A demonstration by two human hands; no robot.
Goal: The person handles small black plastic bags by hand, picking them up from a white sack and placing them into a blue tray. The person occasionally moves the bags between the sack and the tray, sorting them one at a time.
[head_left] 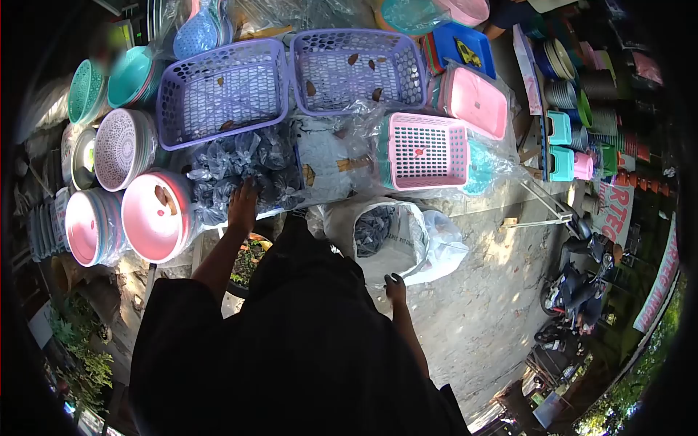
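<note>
My left hand reaches forward and rests on a clear plastic bag of small dark pots lying on the stall table. Whether its fingers grip the bag I cannot tell. My right hand hangs low at my side with fingers curled and nothing visible in it, close to an open white sack of dark items on the ground. My dark clothing fills the lower middle of the view.
Two purple baskets, a pink basket and a pink lidded box lie ahead. Stacked pink basins and bowls stand at left. A potted plant sits below my arm. Parked motorcycles are at right.
</note>
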